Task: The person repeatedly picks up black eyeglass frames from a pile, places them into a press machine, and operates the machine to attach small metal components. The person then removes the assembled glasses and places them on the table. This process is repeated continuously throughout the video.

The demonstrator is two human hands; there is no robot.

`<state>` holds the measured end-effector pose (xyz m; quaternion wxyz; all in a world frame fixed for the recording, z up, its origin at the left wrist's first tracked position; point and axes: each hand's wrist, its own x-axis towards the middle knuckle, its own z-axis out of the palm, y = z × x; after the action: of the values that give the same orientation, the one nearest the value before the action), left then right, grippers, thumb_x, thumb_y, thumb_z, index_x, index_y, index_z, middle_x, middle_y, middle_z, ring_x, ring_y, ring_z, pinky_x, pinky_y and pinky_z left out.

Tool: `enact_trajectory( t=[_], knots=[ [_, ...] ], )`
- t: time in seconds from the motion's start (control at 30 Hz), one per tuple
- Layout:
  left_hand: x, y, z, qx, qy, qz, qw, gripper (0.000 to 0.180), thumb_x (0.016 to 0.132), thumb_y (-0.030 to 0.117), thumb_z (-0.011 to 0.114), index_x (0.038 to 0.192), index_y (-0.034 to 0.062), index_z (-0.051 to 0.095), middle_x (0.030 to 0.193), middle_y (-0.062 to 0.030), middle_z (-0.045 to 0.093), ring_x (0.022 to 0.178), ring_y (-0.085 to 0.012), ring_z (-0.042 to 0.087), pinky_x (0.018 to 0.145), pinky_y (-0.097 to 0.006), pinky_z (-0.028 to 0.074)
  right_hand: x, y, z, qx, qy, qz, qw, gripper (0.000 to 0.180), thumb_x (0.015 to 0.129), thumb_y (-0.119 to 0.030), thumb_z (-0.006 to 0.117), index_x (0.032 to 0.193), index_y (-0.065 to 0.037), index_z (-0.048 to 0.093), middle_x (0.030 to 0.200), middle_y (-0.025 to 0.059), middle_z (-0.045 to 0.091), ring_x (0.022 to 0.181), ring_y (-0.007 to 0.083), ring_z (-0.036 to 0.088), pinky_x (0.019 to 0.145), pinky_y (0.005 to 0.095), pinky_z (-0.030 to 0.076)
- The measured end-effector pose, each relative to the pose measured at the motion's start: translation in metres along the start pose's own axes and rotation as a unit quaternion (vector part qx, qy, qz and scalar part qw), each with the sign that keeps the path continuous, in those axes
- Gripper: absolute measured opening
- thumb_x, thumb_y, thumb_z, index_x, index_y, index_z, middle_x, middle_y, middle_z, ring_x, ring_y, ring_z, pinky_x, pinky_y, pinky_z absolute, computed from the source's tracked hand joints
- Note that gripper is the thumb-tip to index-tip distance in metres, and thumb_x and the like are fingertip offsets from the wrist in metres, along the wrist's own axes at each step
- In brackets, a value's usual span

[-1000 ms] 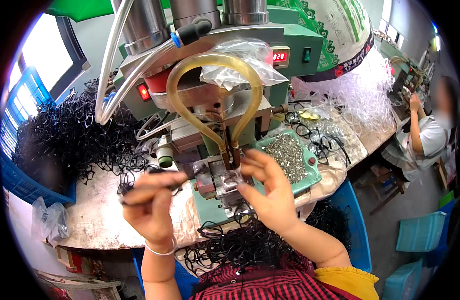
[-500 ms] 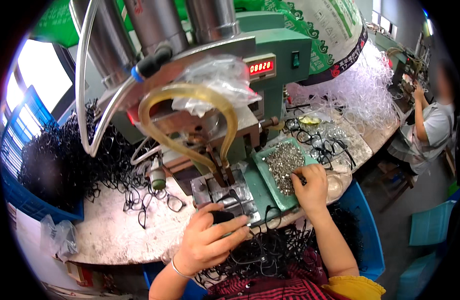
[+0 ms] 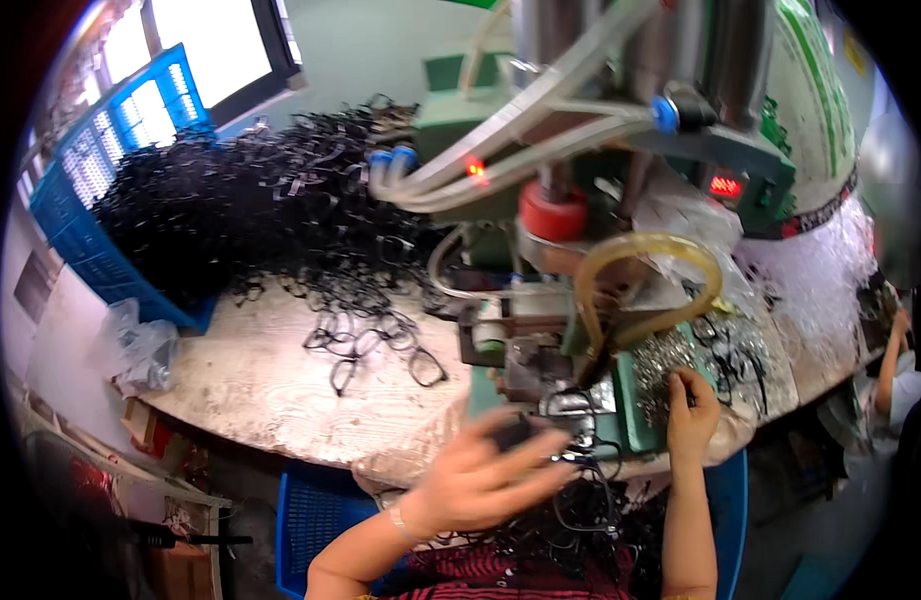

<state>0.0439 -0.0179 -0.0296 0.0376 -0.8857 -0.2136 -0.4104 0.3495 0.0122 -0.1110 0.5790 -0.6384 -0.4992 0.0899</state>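
Note:
My left hand (image 3: 481, 478) is smeared by motion in front of the press, with its fingers spread apart. A dark patch (image 3: 513, 432) shows among those fingers; whether it is worn or held is unclear. Just beyond is the press's metal fixture (image 3: 531, 368), where a black eyeglass frame (image 3: 571, 403) lies. My right hand (image 3: 693, 415) rests at the right side of a green tray (image 3: 636, 432) of small shiny metal parts (image 3: 663, 362). Its thumb and fingers are pinched together; anything between them is too small to name.
A large heap of black eyeglass frames (image 3: 271, 200) spills from a blue crate (image 3: 81, 220). Several loose frames (image 3: 376, 345) lie on the worktop (image 3: 251, 400). More frames (image 3: 581, 510) are piled by my lap. A yellowish hose (image 3: 716, 265) loops before the press. Another person (image 3: 896, 375) sits at right.
The view has swung left, so the press appears farther right. My left hand has drawn back from the fixture toward me. The right hand stays at the tray of metal parts.

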Motion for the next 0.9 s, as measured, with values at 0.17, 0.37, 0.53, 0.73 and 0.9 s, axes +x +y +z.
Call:
enact_trajectory(
  t=[0.17,0.37,0.53,0.73,0.9],
  knots=[
    [-0.023,-0.075,-0.02,0.228,-0.06,-0.267,0.934,0.042,0.072,-0.003,0.06,0.109,0.0149,0.071,0.129,-0.0139,0.061,0.109,-0.035,0.058,0.096,-0.043,0.044,-0.014,0.003,-0.017,-0.022,-0.032,0.051,0.998,0.01,0.084,-0.005,0.068,0.093,-0.001,0.07,0.085,0.0082,0.069,0.074,0.0163,0.064,0.071,0.0264,0.049],
    [-0.109,-0.215,0.021,0.221,-0.138,-0.309,0.915,0.031,0.073,-0.001,0.063,0.102,0.0085,0.07,0.131,-0.018,0.058,0.115,-0.0373,0.054,0.1,-0.043,0.044,0.001,-0.018,0.007,0.016,-0.042,0.04,0.998,0.015,0.08,-0.006,0.07,0.094,-0.002,0.071,0.089,0.0109,0.07,0.083,0.0224,0.067,0.077,0.0314,0.051],
    [-0.064,-0.226,-0.029,0.12,0.146,-0.285,0.94,0.005,0.085,0.003,0.067,0.089,-0.0001,0.066,0.109,-0.0095,0.067,0.098,-0.0234,0.062,0.086,-0.032,0.048,0.0,-0.017,-0.003,0.04,-0.024,-0.004,0.999,0.012,0.08,-0.001,0.068,0.092,0.0,0.071,0.088,0.0116,0.07,0.085,0.0237,0.066,0.078,0.0319,0.05],
    [-0.192,-0.254,-0.04,-0.124,0.332,-0.551,0.756,0.027,0.096,0.024,0.06,0.078,0.0049,0.065,0.07,-0.004,0.064,0.061,-0.0093,0.056,0.052,-0.023,0.037,-0.031,-0.011,-0.058,-0.086,0.046,-0.016,0.995,0.014,0.079,0.0,0.069,0.093,0.0,0.071,0.09,0.0109,0.068,0.086,0.0231,0.065,0.081,0.0307,0.048],
    [-0.15,-0.231,-0.002,-0.199,0.308,-0.552,0.749,0.028,0.095,0.024,0.064,0.078,0.0027,0.066,0.073,-0.0043,0.067,0.06,-0.0104,0.058,0.055,-0.024,0.045,-0.039,-0.025,-0.04,0.043,-0.016,0.071,0.996,0.013,0.081,-0.001,0.069,0.094,0.0,0.072,0.091,0.009,0.069,0.089,0.0188,0.065,0.082,0.0299,0.049]
  ],
)
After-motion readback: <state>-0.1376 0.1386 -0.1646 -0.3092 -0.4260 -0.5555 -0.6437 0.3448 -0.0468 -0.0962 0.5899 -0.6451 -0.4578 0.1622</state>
